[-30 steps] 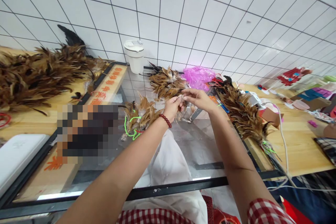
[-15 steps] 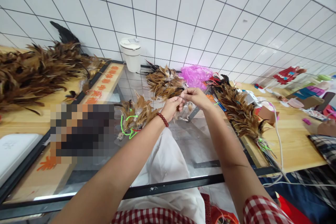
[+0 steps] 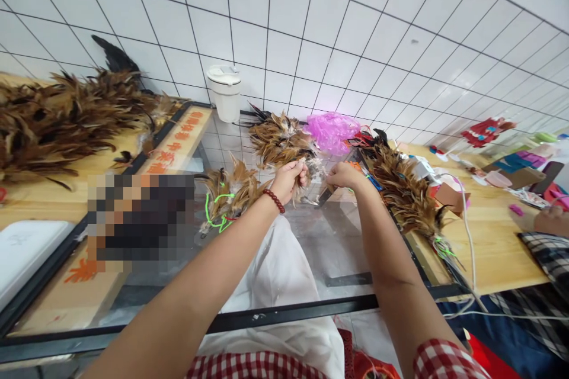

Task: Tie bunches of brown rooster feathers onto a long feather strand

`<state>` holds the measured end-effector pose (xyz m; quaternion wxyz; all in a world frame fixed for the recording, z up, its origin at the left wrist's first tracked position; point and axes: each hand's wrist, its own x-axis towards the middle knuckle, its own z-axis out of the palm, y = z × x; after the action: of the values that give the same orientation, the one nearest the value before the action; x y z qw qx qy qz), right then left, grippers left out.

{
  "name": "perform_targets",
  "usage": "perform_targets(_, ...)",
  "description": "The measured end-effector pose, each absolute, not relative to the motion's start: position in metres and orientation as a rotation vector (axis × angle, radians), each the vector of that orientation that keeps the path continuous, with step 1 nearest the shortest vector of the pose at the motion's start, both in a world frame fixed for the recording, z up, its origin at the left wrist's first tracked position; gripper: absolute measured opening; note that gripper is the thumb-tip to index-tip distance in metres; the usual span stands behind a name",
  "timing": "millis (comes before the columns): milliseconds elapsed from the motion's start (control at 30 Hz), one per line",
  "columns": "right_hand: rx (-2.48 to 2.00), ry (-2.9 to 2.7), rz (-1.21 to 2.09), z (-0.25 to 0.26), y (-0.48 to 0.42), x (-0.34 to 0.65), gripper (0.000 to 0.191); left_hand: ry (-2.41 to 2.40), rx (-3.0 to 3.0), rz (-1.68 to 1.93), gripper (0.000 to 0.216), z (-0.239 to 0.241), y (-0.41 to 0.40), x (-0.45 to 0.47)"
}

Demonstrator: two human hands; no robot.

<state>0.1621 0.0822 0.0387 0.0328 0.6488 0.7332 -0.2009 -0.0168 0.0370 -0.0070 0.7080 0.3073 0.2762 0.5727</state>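
Note:
Over the middle of the glass-topped table (image 3: 311, 260), my left hand (image 3: 290, 182) is closed in a pinch. Whatever lies between its fingertips is too small to make out. My right hand (image 3: 345, 176) is apart from it to the right, its fingers curled together and their tips mostly hidden. Pale fluff (image 3: 316, 170) shows on the glass between the two hands. Just beyond my left hand lies a bundle of brown feathers (image 3: 278, 139). Left of my left wrist is a smaller feather bunch (image 3: 235, 186) with bright green cord (image 3: 208, 208).
A white lidded cup (image 3: 225, 95) and a pink plastic bag (image 3: 332, 130) stand along the tiled wall. Large feather piles (image 3: 53, 124) cover the left table; another feather bundle (image 3: 404, 183) lies right. A white cable (image 3: 472, 243) hangs at right, near another person's hand (image 3: 551, 220).
My hands were together at the fingertips and are now apart. My right hand has moved right and slightly down; my left hand has stayed nearly in place.

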Motion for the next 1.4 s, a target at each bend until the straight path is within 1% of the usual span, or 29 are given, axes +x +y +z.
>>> perform_targets(67,1.991,2.371,-0.778,0.044,0.08,0.161,0.014,0.627,0.664,1.287,0.024,-0.007,0.037,-0.016)
perform_targets(200,1.884,2.604,-1.415,0.057,0.071,0.148,0.016,0.686,0.578,1.338,0.022,-0.004,0.037,-0.013)
perform_targets(267,1.833,2.664,-1.512,0.06,0.066,0.137,0.016,0.678,0.535,1.349,0.019,-0.004,0.038,-0.012)
perform_targets(333,1.849,2.714,-1.363,0.062,0.061,0.126,0.015,0.657,0.489,1.353,0.017,-0.004,0.039,-0.012)
perform_targets(433,1.949,2.751,-0.948,0.063,0.055,0.112,0.012,0.631,0.445,1.337,0.014,-0.005,0.041,-0.014)
perform_targets(500,1.971,2.756,-0.774,0.064,0.052,0.107,0.012,0.619,0.436,1.322,0.012,-0.007,0.043,-0.014)
perform_targets(567,1.927,2.765,-0.767,0.065,0.051,0.107,0.014,0.616,0.418,1.338,0.011,-0.008,0.043,-0.015)
perform_targets(667,1.919,2.757,-0.88,0.067,0.055,0.114,0.015,0.59,0.405,1.37,0.012,-0.008,0.044,-0.015)
perform_targets(767,2.034,2.807,-1.082,0.063,0.063,0.124,0.023,0.562,0.464,1.374,0.015,-0.009,0.043,-0.014)
perform_targets(833,1.994,2.832,-1.385,0.059,0.067,0.127,0.031,0.562,0.52,1.362,0.016,-0.01,0.042,-0.013)
perform_targets(900,1.837,2.791,-1.706,0.056,0.069,0.127,0.031,0.578,0.564,1.34,0.017,-0.009,0.041,-0.011)
perform_targets(933,1.755,2.77,-1.811,0.055,0.069,0.126,0.029,0.588,0.582,1.331,0.018,-0.009,0.041,-0.01)
perform_targets(1000,1.62,2.783,-1.892,0.054,0.068,0.123,0.028,0.604,0.609,1.324,0.02,-0.008,0.04,-0.009)
perform_targets(1100,1.481,2.881,-1.865,0.054,0.067,0.122,0.026,0.64,0.623,1.33,0.02,-0.007,0.039,-0.009)
perform_targets(1167,1.466,2.994,-1.795,0.052,0.068,0.122,0.023,0.673,0.631,1.323,0.019,-0.007,0.039,-0.009)
perform_targets(1300,1.588,3.22,-1.421,0.048,0.072,0.123,0.016,0.672,0.681,1.278,0.02,-0.007,0.036,-0.009)
perform_targets(1400,1.731,3.224,-1.108,0.053,0.071,0.125,0.013,0.653,0.702,1.283,0.024,-0.006,0.035,-0.009)
